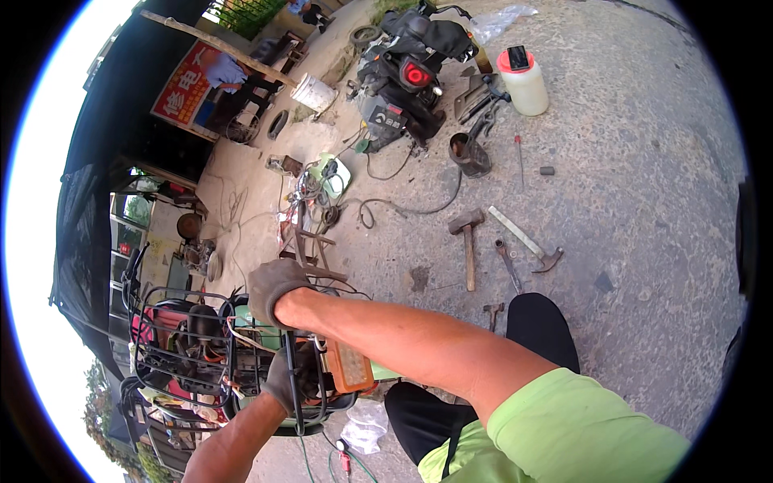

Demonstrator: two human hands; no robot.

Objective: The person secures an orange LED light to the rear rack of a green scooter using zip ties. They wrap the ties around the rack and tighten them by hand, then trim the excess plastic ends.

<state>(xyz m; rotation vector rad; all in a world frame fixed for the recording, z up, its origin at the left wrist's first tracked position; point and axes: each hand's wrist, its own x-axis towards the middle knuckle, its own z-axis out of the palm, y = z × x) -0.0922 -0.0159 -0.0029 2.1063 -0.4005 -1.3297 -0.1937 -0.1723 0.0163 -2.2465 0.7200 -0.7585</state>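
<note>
My right hand [276, 288], in a grey-brown glove, is curled closed over the near end of a black metal rack [233, 358]. Whatever its fingers grip is hidden from view. Lower down, my left hand [288, 377] wears a similar glove and reaches in behind an upright bar of the same rack. Its fingers are mostly out of sight. Close to that hand, at the rack's right end, is an orange translucent plastic piece [349, 366]. Inside the rack lie a green part [262, 330] and several dark things.
A hammer [538, 241], a sledgehammer [467, 241], a wrench [509, 266] and a screwdriver [519, 157] lie on the concrete. Behind them stand a scooter [411, 72] and a white jug with a red lid [525, 88]. Hoses snake across the ground. A person [225, 72] sits far left.
</note>
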